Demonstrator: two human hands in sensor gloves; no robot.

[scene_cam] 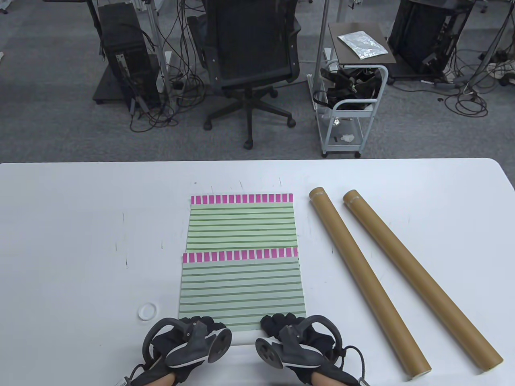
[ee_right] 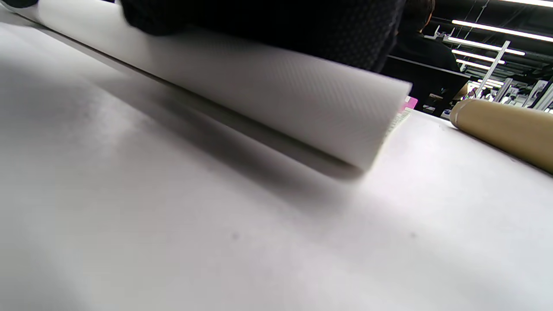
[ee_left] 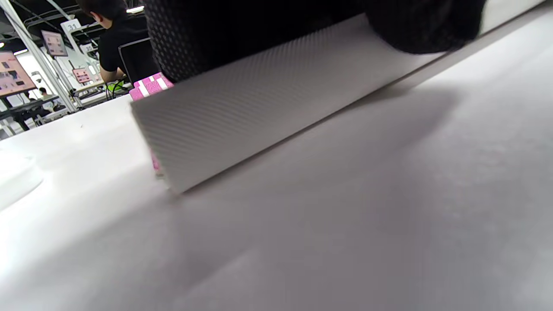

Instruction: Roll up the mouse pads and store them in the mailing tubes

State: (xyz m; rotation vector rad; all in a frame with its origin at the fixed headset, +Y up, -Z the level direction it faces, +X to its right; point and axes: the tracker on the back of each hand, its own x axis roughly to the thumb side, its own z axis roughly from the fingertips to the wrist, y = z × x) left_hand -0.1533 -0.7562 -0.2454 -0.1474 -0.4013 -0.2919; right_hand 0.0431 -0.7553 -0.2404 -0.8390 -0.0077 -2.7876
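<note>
Both gloved hands sit at the table's near edge, side by side: the left hand (scene_cam: pixel 189 341) and the right hand (scene_cam: pixel 293 339), each with a grey tracker on its back. Their fingers curl over the near edge of the near mouse pad (scene_cam: pixel 241 289), which is lifted off the white table (scene_cam: pixel 80 241) and turned over — the wrist views show its pale, finely textured underside (ee_left: pixel 259 108) curving up under the dark glove fabric, with a shadow beneath the raised fold (ee_right: pixel 281 103). Each hand grips its own end of that edge, left hand at the left corner, right hand at the right.

Ahead of the fingers the pad lies flat, pale green with darker green stripes and a row of pink blocks along its far edge. Just beyond it lies a second mouse pad (scene_cam: pixel 241 223) of the same pattern, its near edge touching or slightly under the first; I cannot tell which.

To the right of the right hand lie two brown mailing tubes, the nearer tube (scene_cam: pixel 366 277) and the farther tube (scene_cam: pixel 418 277) — side by side, apart, angled away to the left. Just left of the left hand lies a small white ring (scene_cam: pixel 147 311).

No readable writing shows on the pads or tubes.
</note>
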